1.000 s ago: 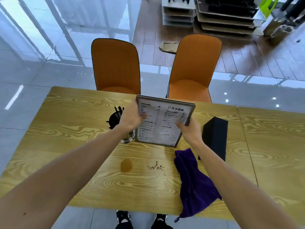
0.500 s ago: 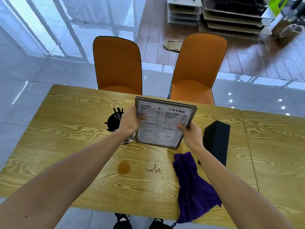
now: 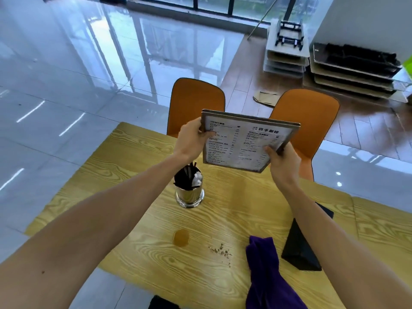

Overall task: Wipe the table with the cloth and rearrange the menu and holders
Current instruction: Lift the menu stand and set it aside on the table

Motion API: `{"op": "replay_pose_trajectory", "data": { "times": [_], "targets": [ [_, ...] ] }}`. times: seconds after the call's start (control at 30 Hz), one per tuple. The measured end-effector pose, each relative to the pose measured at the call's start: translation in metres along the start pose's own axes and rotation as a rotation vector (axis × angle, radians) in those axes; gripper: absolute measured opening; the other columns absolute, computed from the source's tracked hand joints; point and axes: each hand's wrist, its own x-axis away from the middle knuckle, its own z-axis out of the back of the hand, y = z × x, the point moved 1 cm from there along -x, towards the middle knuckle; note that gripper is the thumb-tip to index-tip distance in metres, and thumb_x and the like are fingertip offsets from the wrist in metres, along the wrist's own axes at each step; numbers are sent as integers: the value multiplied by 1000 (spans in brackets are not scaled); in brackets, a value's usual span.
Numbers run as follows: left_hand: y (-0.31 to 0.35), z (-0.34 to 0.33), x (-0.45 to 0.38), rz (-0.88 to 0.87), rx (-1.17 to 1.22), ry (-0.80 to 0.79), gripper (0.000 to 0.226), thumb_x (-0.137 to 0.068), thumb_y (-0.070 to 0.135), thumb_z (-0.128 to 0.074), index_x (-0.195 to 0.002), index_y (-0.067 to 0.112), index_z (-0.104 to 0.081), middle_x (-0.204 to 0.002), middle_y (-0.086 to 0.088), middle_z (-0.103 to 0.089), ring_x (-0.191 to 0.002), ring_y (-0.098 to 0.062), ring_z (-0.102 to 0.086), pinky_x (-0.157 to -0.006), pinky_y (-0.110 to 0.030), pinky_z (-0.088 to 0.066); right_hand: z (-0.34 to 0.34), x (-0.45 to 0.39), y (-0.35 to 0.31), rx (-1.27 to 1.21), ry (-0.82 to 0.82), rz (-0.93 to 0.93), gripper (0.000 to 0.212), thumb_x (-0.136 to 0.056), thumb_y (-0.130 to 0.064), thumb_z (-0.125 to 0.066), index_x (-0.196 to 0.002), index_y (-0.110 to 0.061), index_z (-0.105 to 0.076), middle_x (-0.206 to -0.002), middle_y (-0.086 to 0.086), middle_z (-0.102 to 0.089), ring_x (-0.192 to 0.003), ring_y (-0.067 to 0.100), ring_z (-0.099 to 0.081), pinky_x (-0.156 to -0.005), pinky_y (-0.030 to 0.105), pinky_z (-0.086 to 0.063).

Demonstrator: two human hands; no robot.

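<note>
I hold a printed menu board point(image 3: 243, 142) in the air above the far part of the wooden table point(image 3: 138, 166). My left hand point(image 3: 192, 141) grips its left edge and my right hand point(image 3: 282, 162) grips its lower right corner. Below it stands a metal holder point(image 3: 189, 192) with black straws and white packets. A purple cloth point(image 3: 269, 275) lies crumpled at the near edge. Beside it lies a black box holder point(image 3: 303, 246), partly hidden by my right forearm. A brown liquid spot point(image 3: 181, 237) and scattered crumbs point(image 3: 220, 250) mark the tabletop.
Two orange chairs point(image 3: 196, 105) point(image 3: 310, 117) stand at the far side of the table. A second wooden table point(image 3: 383, 224) adjoins on the right. Stacked trays point(image 3: 352, 70) and a piece of cardboard point(image 3: 265, 98) rest on the floor beyond.
Both hands have lifted the menu up off the table and away from me, uncovering the metal holder. The camera has tilted upward.
</note>
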Motion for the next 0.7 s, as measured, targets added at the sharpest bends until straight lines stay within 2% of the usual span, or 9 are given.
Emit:
{"op": "replay_pose_trajectory", "data": {
  "times": [0.13,0.2,0.27,0.4,0.43,0.5,0.57,0.63,0.7],
  "targets": [
    [-16,50,-20,23,57,105,18,-91,10,-68,-108,11,-68,-100,8,-68,-88,-12,-65,-76,-20,-56,-48,-23,-35,20,-2,75,12,-96,-16,-67,-104,-9,-61,-100,-12,-68,-87,-11,-61,-65,5,-49],
    [-35,74,-27,53,70,156,19,-88,12,-70,-106,9,-70,-98,4,-71,-81,-11,-66,-74,-22,-56,-76,-30,-47,22,-32,92,11,-96,-15,-67,-105,-12,-61,-97,-17,-66,-83,-17,-60,-65,3,-46],
    [-62,101,-31,94,55,191,19,-87,16,-72,-105,10,-72,-98,1,-74,-78,-5,-65,-72,-22,-54,-114,-36,-56,27,-82,93,14,-95,-17,-68,-109,-14,-64,-102,-13,-69,-87,-9,-63,-69,6,-49],
    [-128,156,-27,180,-4,243,19,-85,22,-73,-102,13,-72,-95,4,-74,-78,-7,-67,-70,-27,-56,-204,-42,-53,71,-216,34,23,-94,-23,-68,-115,-13,-66,-109,-3,-72,-97,15,-66,-82,29,-54],
    [-145,167,-23,204,-17,246,17,-85,23,-73,-100,15,-72,-94,7,-73,-79,-7,-67,-71,-29,-57,-226,-41,-50,89,-250,23,23,-95,-23,-68,-114,-10,-66,-107,-1,-71,-95,17,-65,-80,27,-54],
    [-178,188,-15,251,-9,251,16,-84,23,-73,-99,19,-71,-93,9,-72,-80,-9,-67,-72,-33,-57,-268,-36,-46,114,-302,-4,22,-95,-22,-69,-109,-6,-64,-103,-1,-70,-92,15,-64,-70,15,-51],
    [-209,204,-9,311,11,260,18,-84,22,-73,-101,20,-72,-94,10,-74,-80,-8,-68,-74,-34,-58,-306,-32,-41,128,-345,-33,17,-95,-22,-69,-106,-10,-65,-104,-3,-70,-92,13,-65,-70,18,-52],
    [-237,218,-6,375,9,266,18,-85,22,-73,-103,19,-72,-93,9,-74,-80,-8,-69,-72,-27,-55,-339,-30,-36,149,-392,-39,18,-93,-24,-70,-106,-12,-66,-105,-4,-72,-94,14,-66,-78,34,-56],
    [-259,230,-5,428,16,282,16,-86,22,-73,-102,18,-72,-91,10,-73,-79,-3,-68,-67,-17,-50,-368,-30,-34,154,-434,-54,16,-93,-23,-70,-107,-15,-67,-105,-9,-71,-95,8,-66,-78,33,-56]
  ]
}}
